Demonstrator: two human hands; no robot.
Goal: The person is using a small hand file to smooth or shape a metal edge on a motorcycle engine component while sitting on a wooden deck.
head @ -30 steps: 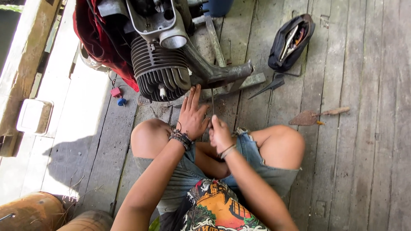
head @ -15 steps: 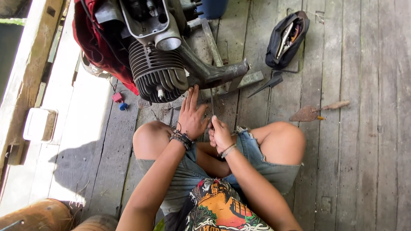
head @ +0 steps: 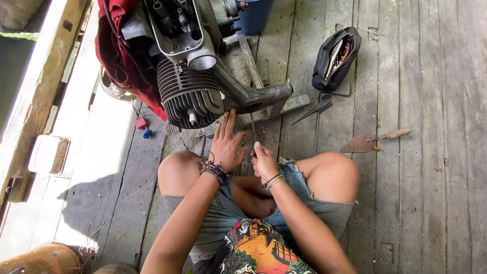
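Right hand (head: 264, 161) grip closed on thin metal rod (head: 253, 127); left hand (head: 227, 146) splayed, empty, just below engine (head: 192, 99). Bare floor (head: 416, 203) rightward.

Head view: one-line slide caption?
Seated cross-legged on a plank floor, right hand grips a thin metal rod, left hand spread below a finned engine cylinder.

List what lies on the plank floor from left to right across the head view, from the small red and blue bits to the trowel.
Small red and blue parts → finned engine cylinder → left hand → right hand holding a thin rod → black tool pouch → rusty trowel.
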